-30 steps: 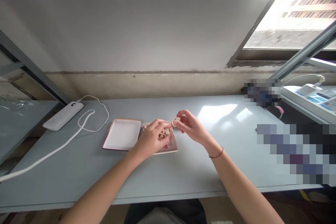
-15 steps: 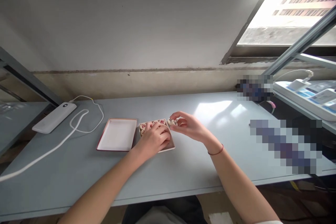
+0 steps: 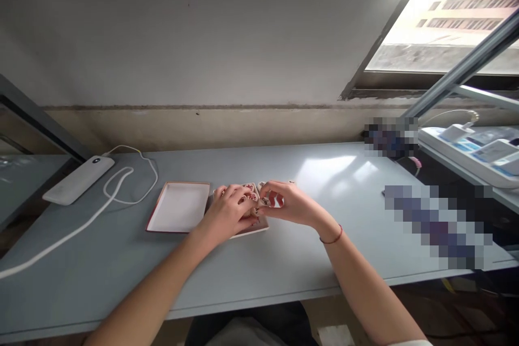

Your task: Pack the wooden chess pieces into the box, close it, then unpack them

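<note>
A shallow box tray holding several round wooden chess pieces with red characters lies on the grey table. My left hand rests over the pieces with its fingers curled down on them. Meeting it at the tray's right side, my right hand pinches a piece between thumb and fingers. Just left of the tray lies the empty box lid, white inside with a red rim.
A white power bank with a looping white cable lies at the back left. A metal shelf frame stands at far left. At right are blurred items, a white power strip and a window.
My right hand has moved left and down to the tray's right edge, meeting my left hand. My left hand has shifted slightly over the pieces. The view has swung a little to the right.
</note>
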Action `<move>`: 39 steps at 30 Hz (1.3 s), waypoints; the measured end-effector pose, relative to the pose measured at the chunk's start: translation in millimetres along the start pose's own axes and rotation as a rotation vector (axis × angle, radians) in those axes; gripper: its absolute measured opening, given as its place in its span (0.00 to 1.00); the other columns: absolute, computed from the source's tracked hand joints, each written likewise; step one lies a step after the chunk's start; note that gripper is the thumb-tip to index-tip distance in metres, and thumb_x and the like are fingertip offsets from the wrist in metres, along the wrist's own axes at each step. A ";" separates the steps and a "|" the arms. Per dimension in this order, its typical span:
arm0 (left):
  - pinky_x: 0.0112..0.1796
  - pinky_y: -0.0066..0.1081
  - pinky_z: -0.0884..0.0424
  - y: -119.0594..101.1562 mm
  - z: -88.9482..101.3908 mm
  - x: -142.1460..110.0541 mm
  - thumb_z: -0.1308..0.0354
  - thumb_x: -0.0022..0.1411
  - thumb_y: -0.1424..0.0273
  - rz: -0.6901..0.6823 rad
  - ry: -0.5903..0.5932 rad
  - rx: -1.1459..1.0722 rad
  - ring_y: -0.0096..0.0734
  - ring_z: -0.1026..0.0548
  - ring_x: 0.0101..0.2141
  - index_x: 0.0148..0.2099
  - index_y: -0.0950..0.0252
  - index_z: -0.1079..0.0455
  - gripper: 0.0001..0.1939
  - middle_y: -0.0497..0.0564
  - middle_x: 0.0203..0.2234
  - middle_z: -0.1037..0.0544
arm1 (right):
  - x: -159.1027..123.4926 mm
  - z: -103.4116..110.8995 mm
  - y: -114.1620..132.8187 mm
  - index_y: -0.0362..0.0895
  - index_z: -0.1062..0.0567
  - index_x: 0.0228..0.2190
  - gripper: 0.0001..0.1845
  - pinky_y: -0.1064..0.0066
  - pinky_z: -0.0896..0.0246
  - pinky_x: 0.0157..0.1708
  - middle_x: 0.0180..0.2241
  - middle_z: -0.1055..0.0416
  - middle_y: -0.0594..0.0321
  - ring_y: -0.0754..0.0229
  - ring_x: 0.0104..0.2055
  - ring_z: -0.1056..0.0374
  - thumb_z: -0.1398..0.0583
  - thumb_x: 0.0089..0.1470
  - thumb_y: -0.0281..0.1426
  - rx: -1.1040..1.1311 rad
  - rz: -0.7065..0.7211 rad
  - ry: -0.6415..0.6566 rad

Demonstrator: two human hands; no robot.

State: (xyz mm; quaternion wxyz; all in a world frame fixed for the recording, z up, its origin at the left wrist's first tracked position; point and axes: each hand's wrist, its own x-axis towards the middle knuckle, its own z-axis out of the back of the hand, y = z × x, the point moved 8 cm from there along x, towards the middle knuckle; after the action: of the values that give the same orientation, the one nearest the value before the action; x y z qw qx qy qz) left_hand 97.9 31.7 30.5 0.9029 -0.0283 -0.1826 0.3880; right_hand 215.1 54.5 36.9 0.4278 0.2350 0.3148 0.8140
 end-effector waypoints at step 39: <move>0.58 0.59 0.49 33.0 -13.8 -13.0 0.41 0.56 0.56 0.271 0.141 -0.009 0.48 0.37 0.57 0.61 0.56 0.41 0.32 0.57 0.57 0.34 | -0.4 -36.4 23.8 0.42 0.32 0.31 0.08 0.74 0.51 0.24 0.36 0.39 0.62 0.68 0.25 0.48 0.46 0.49 0.20 -0.409 0.108 0.075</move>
State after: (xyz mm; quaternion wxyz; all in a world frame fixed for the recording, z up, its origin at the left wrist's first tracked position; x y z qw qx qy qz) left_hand 71.8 46.8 7.3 0.8528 -0.0840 -0.1151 0.5025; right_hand 178.5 32.5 28.7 0.4103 0.1292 0.1456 0.8909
